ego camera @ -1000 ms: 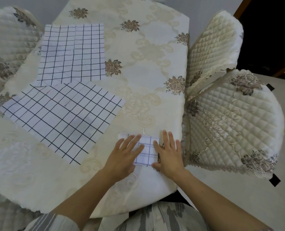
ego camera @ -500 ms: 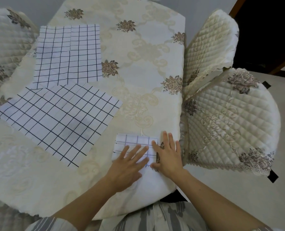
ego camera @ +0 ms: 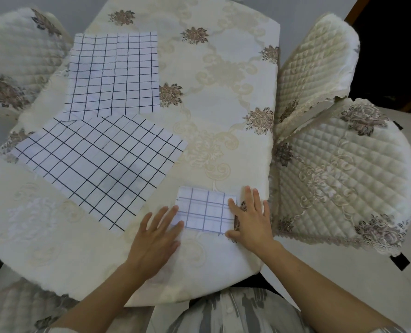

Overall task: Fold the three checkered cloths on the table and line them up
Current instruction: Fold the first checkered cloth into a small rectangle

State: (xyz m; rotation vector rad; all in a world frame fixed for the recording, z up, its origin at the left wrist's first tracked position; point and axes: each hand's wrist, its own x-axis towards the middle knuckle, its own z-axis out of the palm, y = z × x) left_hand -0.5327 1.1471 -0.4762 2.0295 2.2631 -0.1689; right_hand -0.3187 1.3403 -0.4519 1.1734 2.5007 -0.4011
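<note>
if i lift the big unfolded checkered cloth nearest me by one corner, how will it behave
The big cloth will probably go limp and drape: it lies thin and flat on the tablecloth, showing soft fold creases. It looks light for its size, so one hand should manage. Dragged rather than lifted, it may snag the far cloth, whose near edge it seems to overlap.

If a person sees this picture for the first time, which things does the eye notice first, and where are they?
First come two large checkered cloths lying open on the left of the table: the far cloth squared, the near cloth turned at an angle. Next is the small folded cloth by the near right edge, with the left hand and right hand flat at its two sides. A quilted cream chair stands at the right.
</note>
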